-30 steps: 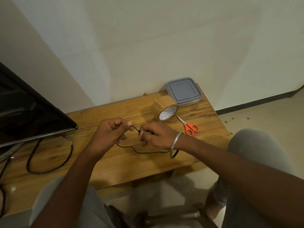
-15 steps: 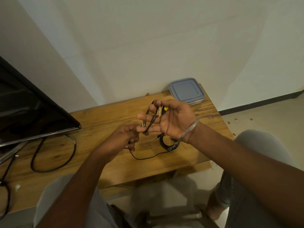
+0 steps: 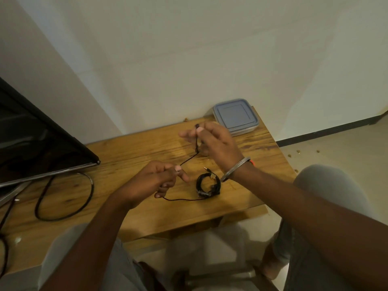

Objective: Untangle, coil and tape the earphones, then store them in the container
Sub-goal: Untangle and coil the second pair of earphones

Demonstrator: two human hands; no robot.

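Note:
A thin black earphone cable (image 3: 189, 160) stretches taut between my two hands above the wooden table (image 3: 130, 156). My left hand (image 3: 155, 181) pinches its lower part near the table's middle. My right hand (image 3: 212, 141) is raised further back and pinches the cable near an earbud at its top. From my left hand a loose length of cable (image 3: 182, 199) runs right along the table toward a coiled black cable bundle (image 3: 207, 184) lying under my right wrist. The grey lidded container (image 3: 236, 115) sits shut at the back right corner. The tape roll and scissors are hidden behind my right hand.
A dark monitor (image 3: 39, 143) stands at the left with a thick black cable loop (image 3: 67, 198) on the table below it. The table's right edge drops to a tiled floor (image 3: 336, 148). My knees sit below the front edge.
My right hand has turned over and lifted toward the back, pulling the cable straight. My left hand has slid slightly lower and stayed pinched on the cable. The coiled bundle now lies uncovered on the table.

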